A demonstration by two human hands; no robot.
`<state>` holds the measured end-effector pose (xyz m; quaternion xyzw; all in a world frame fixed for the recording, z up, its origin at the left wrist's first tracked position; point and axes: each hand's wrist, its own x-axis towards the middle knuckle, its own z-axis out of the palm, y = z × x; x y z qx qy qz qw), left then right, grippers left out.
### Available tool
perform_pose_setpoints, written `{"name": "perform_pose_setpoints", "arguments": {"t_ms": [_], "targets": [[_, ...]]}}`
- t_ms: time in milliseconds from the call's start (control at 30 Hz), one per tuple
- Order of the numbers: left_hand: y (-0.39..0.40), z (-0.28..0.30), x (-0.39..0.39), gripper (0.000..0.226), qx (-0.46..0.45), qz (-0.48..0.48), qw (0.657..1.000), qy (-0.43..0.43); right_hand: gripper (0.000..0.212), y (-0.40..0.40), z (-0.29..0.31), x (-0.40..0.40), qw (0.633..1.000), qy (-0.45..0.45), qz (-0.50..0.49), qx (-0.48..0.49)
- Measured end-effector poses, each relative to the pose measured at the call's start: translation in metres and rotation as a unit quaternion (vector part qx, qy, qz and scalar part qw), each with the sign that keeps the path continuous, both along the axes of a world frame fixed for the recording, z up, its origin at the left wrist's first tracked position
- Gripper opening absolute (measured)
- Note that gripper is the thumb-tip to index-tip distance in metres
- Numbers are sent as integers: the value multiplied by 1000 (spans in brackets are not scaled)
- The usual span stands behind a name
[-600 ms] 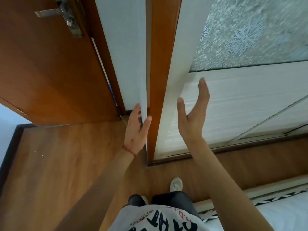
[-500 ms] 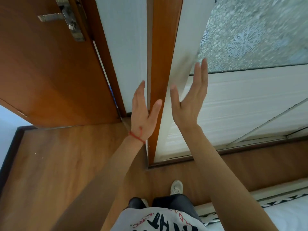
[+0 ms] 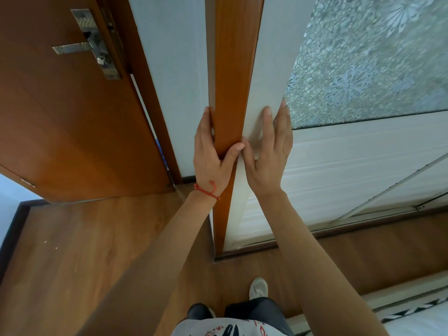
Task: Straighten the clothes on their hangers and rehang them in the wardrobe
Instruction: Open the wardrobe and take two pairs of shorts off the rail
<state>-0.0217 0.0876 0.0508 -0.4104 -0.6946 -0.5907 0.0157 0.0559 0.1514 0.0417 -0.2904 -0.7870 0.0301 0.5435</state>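
1. One view only, head camera looking down: both hands sit on the wardrobe's left edge, and every place below is given relative to the wooden side panel, the orange upright in the centre.
2. Left hand wraps that panel: fingers round its far left face, thumb across the front. Holding the panel, probably to brace against the pull.
3. Right hand lies just right of the panel, flat on the white frame of the sliding wardrobe door, fingers straight and spread, nothing gripped. Fingertips reach the frosted glass pane. Flat palm looks meant to push the door sideways, away from the panel.
4. Clothes and hangers: not visible; presumably behind the closed door. Task is at the opening step, nothing straightened yet.
5. Edges: door frame touches the panel along its whole visible height, no gap showing. Bottom track runs rightward from the panel's foot, so travel room is to the right.
6. Left of the panel: a strip of white wall, then an open room door with a metal handle; well apart, not in the way.
7. Below the panel: bare wood floor, one shoe near the panel's base. Bed edge low right, possibly limits stepping right.
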Motion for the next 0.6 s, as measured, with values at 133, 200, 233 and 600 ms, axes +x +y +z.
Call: {"name": "perform_pose_setpoints", "arguments": {"t_ms": [133,200,233,600], "targets": [[3,-6,-8,84,5,25,998,57,60,6,1,4,997,-18,-53,57],[3,-8,-10,78,4,32,997,75,63,8,4,6,993,-21,-85,84],[3,-8,-11,78,7,35,996,78,63,8,5,6,991,-23,-95,94],[0,-4,-11,81,11,33,996,86,58,36,6,41,991,-34,-124,37]]}}
